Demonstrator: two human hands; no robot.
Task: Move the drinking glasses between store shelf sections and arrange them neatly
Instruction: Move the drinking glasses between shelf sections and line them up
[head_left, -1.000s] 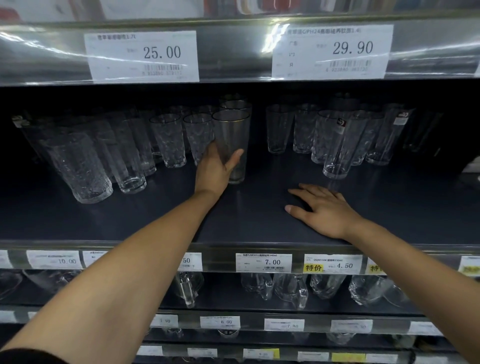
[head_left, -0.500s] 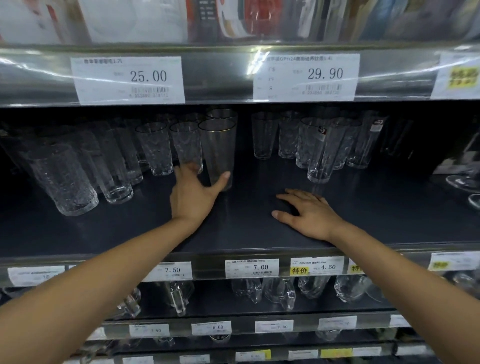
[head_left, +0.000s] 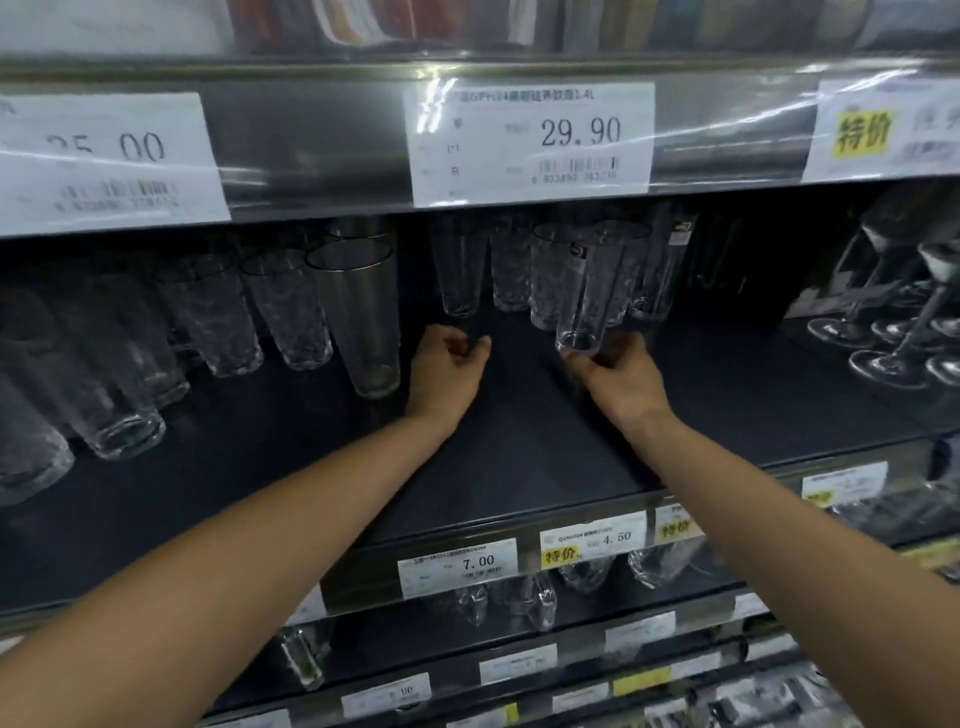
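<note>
On the dark shelf (head_left: 519, 457) a tall gold-rimmed glass (head_left: 358, 317) stands at the front of the left group of textured glasses (head_left: 218, 317). My left hand (head_left: 449, 364) hovers just to its right, fingers loosely curled and holding nothing. A second group of clear glasses (head_left: 511, 270) stands further right, with one tall clear glass (head_left: 592, 286) in front of it. My right hand (head_left: 618, 374) is at that glass's base, thumb and fingers curled round its foot.
Stemmed glasses (head_left: 893, 332) crowd the shelf's right end. The upper shelf edge with price labels (head_left: 530, 140) hangs low over the glass rims. More glassware (head_left: 519, 597) fills the shelf below. Bare shelf lies between the two groups.
My left hand let go of the gold-rimmed glass and moved right, curling loosely. My right hand lifted off the shelf and reached forward to the front clear glass's base. The view shifted right.
</note>
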